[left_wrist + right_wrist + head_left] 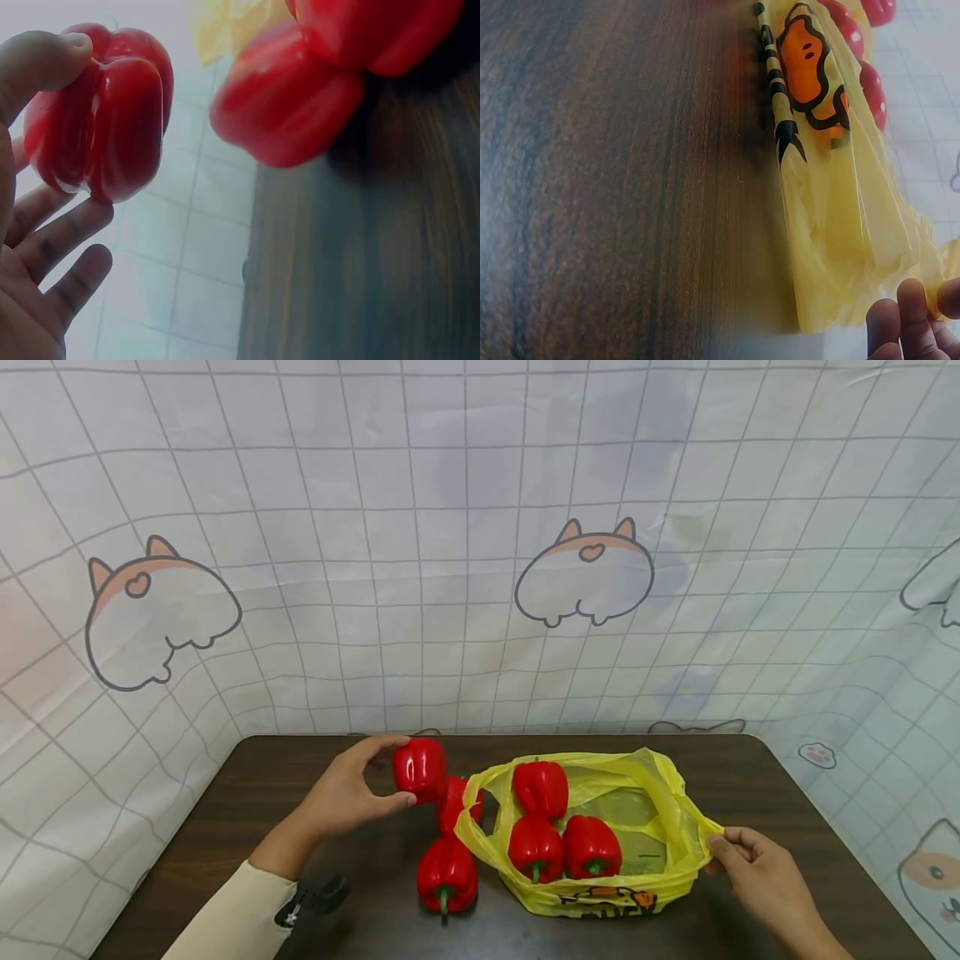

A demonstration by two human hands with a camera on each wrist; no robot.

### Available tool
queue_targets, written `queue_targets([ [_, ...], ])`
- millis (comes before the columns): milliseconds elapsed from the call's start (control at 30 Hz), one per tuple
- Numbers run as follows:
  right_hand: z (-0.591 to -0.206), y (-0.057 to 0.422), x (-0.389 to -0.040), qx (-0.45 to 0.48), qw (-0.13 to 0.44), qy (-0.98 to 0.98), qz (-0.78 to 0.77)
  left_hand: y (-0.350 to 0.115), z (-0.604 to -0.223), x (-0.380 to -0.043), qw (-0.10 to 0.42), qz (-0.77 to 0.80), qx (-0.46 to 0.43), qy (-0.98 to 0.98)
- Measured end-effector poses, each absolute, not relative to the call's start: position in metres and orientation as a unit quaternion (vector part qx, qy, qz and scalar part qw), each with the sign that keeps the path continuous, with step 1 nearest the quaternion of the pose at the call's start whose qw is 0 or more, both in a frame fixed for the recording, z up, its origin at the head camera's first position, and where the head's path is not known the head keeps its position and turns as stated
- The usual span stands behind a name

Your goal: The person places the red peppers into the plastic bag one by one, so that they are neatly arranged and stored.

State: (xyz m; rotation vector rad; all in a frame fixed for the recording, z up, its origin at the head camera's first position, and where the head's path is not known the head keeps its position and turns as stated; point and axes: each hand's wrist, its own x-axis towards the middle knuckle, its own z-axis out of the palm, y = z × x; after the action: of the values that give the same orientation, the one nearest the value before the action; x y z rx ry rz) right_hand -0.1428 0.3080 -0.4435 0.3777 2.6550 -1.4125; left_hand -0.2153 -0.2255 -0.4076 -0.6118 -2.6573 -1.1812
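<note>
Thumb and fingers of my left hand hold a red bell pepper above the table, left of the bag; the left wrist view shows this held pepper close up. My right hand pinches the right edge of a yellow plastic bag with thumb and fingers. The bag lies with its mouth spread, and three red peppers sit in its left half, one of them a front pepper. Outside the bag, a pepper with a green stem rests on the table, and another pepper is partly covered by the bag's handle loop.
A dark wooden table carries everything. Behind it hangs a white grid-patterned cloth with cartoon animals. A black strap is at the left wrist. The bag's printed front shows an orange and black drawing.
</note>
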Motion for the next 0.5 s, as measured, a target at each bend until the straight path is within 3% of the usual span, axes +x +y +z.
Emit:
queue_targets([
  [500,-0.445,0.310,-0.144,0.126,0.053,0.873,-0.467,-0.188,-0.391,-0.220,0.065,-0.395,-0.235,-0.886],
])
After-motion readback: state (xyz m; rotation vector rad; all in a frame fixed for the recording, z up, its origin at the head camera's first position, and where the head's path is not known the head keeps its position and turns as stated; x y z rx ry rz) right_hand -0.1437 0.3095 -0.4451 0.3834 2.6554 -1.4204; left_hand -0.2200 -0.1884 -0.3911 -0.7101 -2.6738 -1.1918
